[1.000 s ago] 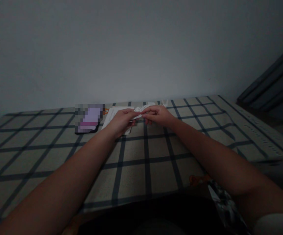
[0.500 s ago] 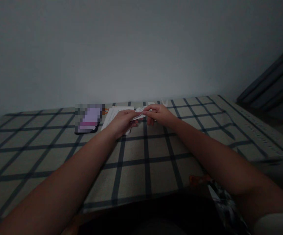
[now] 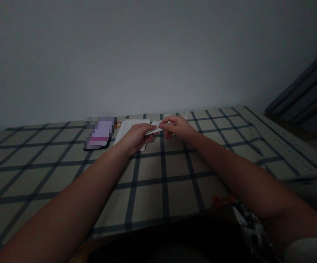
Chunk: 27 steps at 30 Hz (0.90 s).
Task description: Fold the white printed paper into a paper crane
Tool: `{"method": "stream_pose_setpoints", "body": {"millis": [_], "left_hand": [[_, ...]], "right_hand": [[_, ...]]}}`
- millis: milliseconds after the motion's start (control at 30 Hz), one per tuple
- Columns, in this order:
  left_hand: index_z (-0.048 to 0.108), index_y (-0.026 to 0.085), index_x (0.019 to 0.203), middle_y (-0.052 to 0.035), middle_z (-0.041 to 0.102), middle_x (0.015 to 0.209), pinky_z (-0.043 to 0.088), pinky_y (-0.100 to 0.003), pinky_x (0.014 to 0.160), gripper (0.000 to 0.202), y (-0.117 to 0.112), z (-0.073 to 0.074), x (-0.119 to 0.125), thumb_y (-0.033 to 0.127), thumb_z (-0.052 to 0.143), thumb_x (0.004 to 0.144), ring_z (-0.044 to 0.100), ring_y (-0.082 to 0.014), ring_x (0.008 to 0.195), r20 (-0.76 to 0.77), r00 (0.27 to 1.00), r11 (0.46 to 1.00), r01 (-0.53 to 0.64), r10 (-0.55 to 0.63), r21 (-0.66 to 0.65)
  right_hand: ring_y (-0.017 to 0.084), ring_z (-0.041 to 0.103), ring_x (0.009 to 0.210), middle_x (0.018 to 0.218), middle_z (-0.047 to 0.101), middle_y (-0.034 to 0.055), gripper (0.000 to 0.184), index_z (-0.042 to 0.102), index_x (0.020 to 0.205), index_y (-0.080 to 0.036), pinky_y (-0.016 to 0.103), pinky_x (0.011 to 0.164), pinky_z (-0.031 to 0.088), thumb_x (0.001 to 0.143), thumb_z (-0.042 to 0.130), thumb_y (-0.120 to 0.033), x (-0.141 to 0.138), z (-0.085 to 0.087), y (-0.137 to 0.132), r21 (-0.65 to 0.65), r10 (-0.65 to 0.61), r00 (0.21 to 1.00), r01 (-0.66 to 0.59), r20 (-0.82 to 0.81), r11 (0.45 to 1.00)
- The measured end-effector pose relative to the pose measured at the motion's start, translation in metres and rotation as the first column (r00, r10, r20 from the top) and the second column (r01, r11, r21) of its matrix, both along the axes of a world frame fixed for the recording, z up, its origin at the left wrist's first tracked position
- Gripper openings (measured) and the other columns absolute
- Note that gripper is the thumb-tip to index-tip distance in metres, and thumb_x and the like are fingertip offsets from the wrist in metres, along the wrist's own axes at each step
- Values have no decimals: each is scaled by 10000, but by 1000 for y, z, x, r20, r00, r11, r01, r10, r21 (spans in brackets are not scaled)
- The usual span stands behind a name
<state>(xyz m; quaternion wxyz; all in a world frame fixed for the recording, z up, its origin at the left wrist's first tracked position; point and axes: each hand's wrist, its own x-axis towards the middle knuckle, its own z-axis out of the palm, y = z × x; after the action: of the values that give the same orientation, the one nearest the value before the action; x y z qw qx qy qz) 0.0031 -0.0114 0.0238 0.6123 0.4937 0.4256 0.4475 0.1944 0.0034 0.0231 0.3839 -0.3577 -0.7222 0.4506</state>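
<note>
A small piece of folded white paper (image 3: 154, 129) is held up between my two hands, above the checked tablecloth. My left hand (image 3: 138, 136) pinches its left part between thumb and fingers. With thumb and forefinger my right hand (image 3: 176, 126) grips the right end of the paper, its other fingers curled below. Just behind and left of my left hand lie printed white sheets (image 3: 124, 128), partly covered by that hand. Small white paper scraps (image 3: 184, 114) lie beyond my right hand. The exact folds are too small and dim to make out.
A phone (image 3: 100, 135) with a lit, blurred screen rests left of the sheets, next to an orange item (image 3: 118, 124). The checked tablecloth (image 3: 150, 182) reaches a plain wall (image 3: 158, 54) behind. A dark curtain (image 3: 309, 91) hangs at the right.
My fingers have shifted very slightly on the paper, and a little more of it shows between the fingertips. Everything else stays in place.
</note>
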Motion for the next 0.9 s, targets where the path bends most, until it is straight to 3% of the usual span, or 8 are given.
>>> {"method": "stream_pose_setpoints", "body": {"millis": [133, 267, 467, 633, 900], "left_hand": [[672, 114, 781, -44, 626, 663, 387, -187, 453, 139, 1, 2, 1, 240, 724, 755, 545, -98, 542, 82, 997, 997, 1, 6, -77], [671, 112, 893, -96, 698, 781, 478, -213, 481, 280, 1, 5, 0, 373, 570, 896, 599, -123, 556, 222, 975, 987, 63, -28, -150], [649, 124, 824, -117, 722, 865, 540, -236, 532, 208, -2, 8, 0, 307, 565, 878, 627, -127, 596, 292, 955, 991, 79, -43, -112], [702, 132, 873, -87, 700, 909, 538, -218, 534, 172, -3, 6, 3, 280, 656, 798, 609, -122, 645, 175, 984, 999, 43, -43, 8], [715, 167, 848, -48, 662, 867, 526, -223, 604, 258, -1, -4, 1, 407, 746, 762, 595, -121, 699, -16, 999, 989, -30, 33, 147]], "right_hand": [[93, 602, 528, 628, 657, -1, 252, 636, 890, -150, 196, 495, 463, 875, 640, -402, 0, -2, 3, 28, 10, 999, -9, -36, 1000], [84, 599, 544, 699, 675, 3, 221, 608, 899, -163, 214, 554, 506, 895, 620, -383, -1, -5, 9, -1, -37, 993, 37, -113, 999], [76, 589, 538, 752, 672, -3, 163, 565, 910, -182, 198, 510, 484, 935, 558, -343, -3, -6, 12, -24, -84, 983, 81, -166, 996], [78, 590, 564, 808, 673, -1, 210, 552, 952, -196, 201, 518, 488, 931, 550, -405, -2, -6, 10, -22, -61, 984, 58, -167, 998], [101, 618, 647, 726, 621, -50, 397, 539, 1049, -206, 216, 595, 494, 745, 755, -343, -2, -9, 6, 41, 21, 989, -15, -147, 999]]}}
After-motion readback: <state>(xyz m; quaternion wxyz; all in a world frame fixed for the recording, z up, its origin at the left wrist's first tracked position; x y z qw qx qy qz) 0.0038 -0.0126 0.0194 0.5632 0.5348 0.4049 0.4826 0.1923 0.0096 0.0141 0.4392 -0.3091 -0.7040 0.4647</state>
